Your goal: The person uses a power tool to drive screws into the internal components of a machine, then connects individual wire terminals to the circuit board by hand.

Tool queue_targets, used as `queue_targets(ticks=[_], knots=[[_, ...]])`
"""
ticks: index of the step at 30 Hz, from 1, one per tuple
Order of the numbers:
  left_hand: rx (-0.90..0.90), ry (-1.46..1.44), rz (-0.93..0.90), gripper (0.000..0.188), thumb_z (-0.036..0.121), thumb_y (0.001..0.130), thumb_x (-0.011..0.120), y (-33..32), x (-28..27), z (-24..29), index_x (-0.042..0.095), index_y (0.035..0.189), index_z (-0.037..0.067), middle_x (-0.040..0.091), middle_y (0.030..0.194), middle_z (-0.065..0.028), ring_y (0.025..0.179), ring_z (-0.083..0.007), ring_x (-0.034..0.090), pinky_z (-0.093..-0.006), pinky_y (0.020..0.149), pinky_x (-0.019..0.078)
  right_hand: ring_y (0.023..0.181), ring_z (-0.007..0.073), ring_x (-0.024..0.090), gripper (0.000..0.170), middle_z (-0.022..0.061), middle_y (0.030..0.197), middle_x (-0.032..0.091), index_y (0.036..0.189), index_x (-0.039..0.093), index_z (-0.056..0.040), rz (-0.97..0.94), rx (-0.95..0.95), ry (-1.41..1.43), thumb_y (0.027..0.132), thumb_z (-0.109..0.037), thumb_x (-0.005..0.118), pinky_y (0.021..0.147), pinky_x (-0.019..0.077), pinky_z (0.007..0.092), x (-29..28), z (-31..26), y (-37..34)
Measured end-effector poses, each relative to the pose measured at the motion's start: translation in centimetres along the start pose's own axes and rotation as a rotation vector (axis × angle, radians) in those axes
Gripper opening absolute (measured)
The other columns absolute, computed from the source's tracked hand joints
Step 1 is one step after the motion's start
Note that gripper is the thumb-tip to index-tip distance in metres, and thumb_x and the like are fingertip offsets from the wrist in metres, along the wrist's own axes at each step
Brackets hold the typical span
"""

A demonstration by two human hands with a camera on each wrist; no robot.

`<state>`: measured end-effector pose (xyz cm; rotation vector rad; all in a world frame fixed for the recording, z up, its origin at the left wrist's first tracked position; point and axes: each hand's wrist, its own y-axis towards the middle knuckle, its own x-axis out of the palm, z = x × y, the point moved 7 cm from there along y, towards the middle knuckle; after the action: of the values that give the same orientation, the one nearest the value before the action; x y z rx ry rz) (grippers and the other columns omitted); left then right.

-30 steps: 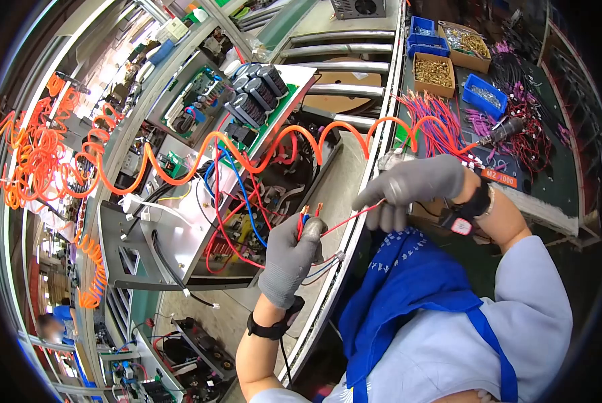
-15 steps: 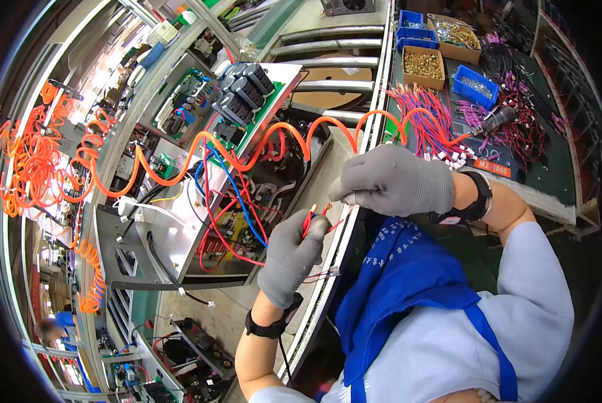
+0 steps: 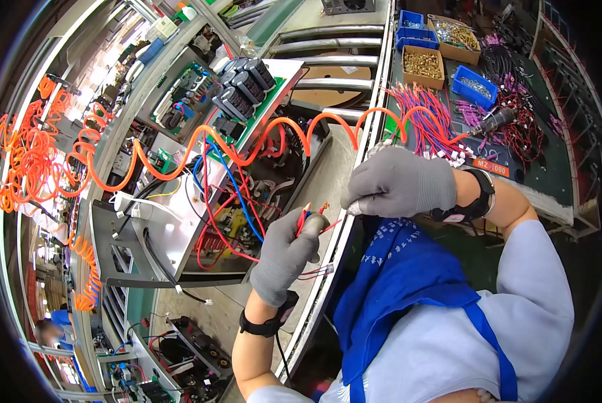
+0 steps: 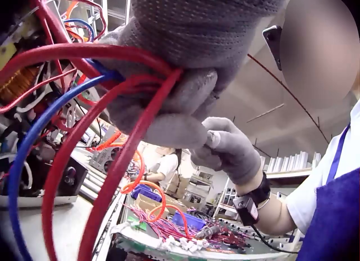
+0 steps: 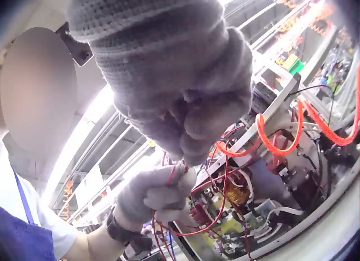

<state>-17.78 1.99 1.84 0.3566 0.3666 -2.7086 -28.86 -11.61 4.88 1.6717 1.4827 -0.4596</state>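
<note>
My gloved left hand (image 3: pixel 286 252) grips a bundle of red and blue wires (image 4: pixel 112 160) above the front rail of the bench. Stripped copper wire ends (image 3: pixel 324 207) stick up past its thumb. A thinner red wire (image 3: pixel 332 226) slants out from the same grip toward the rail. Just to the right, my gloved right hand (image 3: pixel 398 183) hovers with fingers curled and thumb against the fingertips, apart from the wire ends in the head view. Nothing shows between its fingers. Behind the left hand, an open metal chassis (image 3: pixel 247 208) holds a circuit board and loose wiring.
An orange coiled air hose (image 3: pixel 247 156) stretches across above the chassis to a power screwdriver (image 3: pixel 496 122). At the right, a side table carries red wires (image 3: pixel 422 121), a box of brass fasteners (image 3: pixel 423 65) and a blue bin (image 3: pixel 474 86). Large capacitors (image 3: pixel 247 87) stand behind.
The right hand held the thin red wire stretched out, let it go, came to the copper ends, then drew slightly right. The left hand still holds the bundle, shifted slightly left.
</note>
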Motion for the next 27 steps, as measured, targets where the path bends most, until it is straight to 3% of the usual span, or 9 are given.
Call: queue_targets(ticks=[2, 5, 11, 14, 17, 20, 27], knots=[[0.015, -0.09, -0.068, 0.029, 0.029, 0.095, 0.059, -0.1, 0.1, 0.4, 0.064, 0.092, 0.001, 0.052, 0.063, 0.0008, 0.057, -0.0064, 0.051, -0.0241, 0.054, 0.0424, 0.077, 0.0278, 0.064, 0.016, 0.0058, 0.081, 0.065, 0.093, 0.067, -0.012, 0.109, -0.101, -0.049, 0.08, -0.021, 0.071, 0.067, 0.0502, 0.0385, -0.8, -0.6, 0.4], [-0.006, 0.022, -0.117, 0.031, 0.032, 0.094, 0.061, -0.1, 0.4, 0.5, 0.066, 0.095, 0.002, 0.05, 0.063, 0.0031, 0.059, -0.0049, 0.047, -0.0231, 0.054, 0.0388, 0.076, 0.028, 0.063, 0.014, 0.0058, 0.08, 0.063, 0.089, 0.066, -0.0116, 0.213, -0.255, -0.201, 0.081, -0.021, 0.07, 0.066, 0.0496, 0.0391, -1.5, -2.7, 1.0], [-0.035, 0.066, -0.112, 0.029, 0.031, 0.092, 0.065, -0.3, 0.2, -0.3, 0.068, 0.095, 0.002, 0.049, 0.063, 0.005, 0.059, -0.004, 0.044, -0.0234, 0.054, 0.0366, 0.081, 0.0278, 0.064, 0.017, 0.0068, 0.084, 0.066, 0.092, 0.067, -0.0093, 0.044, -0.18, -0.068, 0.081, -0.022, 0.07, 0.071, 0.0504, 0.0387, -0.4, -1.2, 2.7], [-0.022, 0.031, -0.095, 0.028, 0.029, 0.091, 0.067, -0.5, 0.4, 0.1, 0.069, 0.098, 0.002, 0.051, 0.064, 0.0051, 0.059, -0.0034, 0.044, -0.0234, 0.054, 0.0369, 0.08, 0.027, 0.065, 0.02, 0.0082, 0.083, 0.068, 0.095, 0.067, -0.0073, -0.072, 0.005, 0.136, 0.084, -0.024, 0.07, 0.071, 0.0498, 0.0372, 0.1, -0.5, 3.5], [-0.054, 0.056, -0.096, 0.027, 0.027, 0.09, 0.069, -0.5, 0.1, -0.1, 0.069, 0.1, 0.002, 0.054, 0.066, 0.0051, 0.059, -0.003, 0.046, -0.0227, 0.054, 0.0382, 0.072, 0.0265, 0.063, 0.025, 0.0126, 0.079, 0.065, 0.093, 0.065, -0.003, -0.084, 0.018, 0.183, 0.087, -0.027, 0.068, 0.066, 0.049, 0.0365, 0.9, 0.5, 3.9], [0.003, 0.002, -0.117, 0.026, 0.023, 0.087, 0.07, -0.5, 0.1, 0.1, 0.068, 0.097, -0.001, 0.06, 0.067, 0.0008, 0.056, -0.0065, 0.055, -0.0232, 0.052, 0.0443, 0.076, 0.0215, 0.065, 0.024, 0.0103, 0.079, 0.066, 0.098, 0.066, -0.0041, -0.114, 0.026, 0.297, 0.088, -0.026, 0.067, 0.07, 0.049, 0.034, 1.9, 1.0, 3.7], [0.011, -0.069, -0.073, 0.025, 0.023, 0.086, 0.071, -0.7, -0.2, 0.4, 0.068, 0.092, -0.001, 0.06, 0.066, -0.0001, 0.055, -0.006, 0.056, -0.0226, 0.051, 0.0443, 0.077, 0.0173, 0.062, 0.025, 0.0093, 0.081, 0.064, 0.101, 0.062, -0.0026, -0.026, -0.002, 0.465, 0.095, -0.027, 0.058, 0.071, 0.0489, 0.0323, 2.6, 1.7, 2.9]])
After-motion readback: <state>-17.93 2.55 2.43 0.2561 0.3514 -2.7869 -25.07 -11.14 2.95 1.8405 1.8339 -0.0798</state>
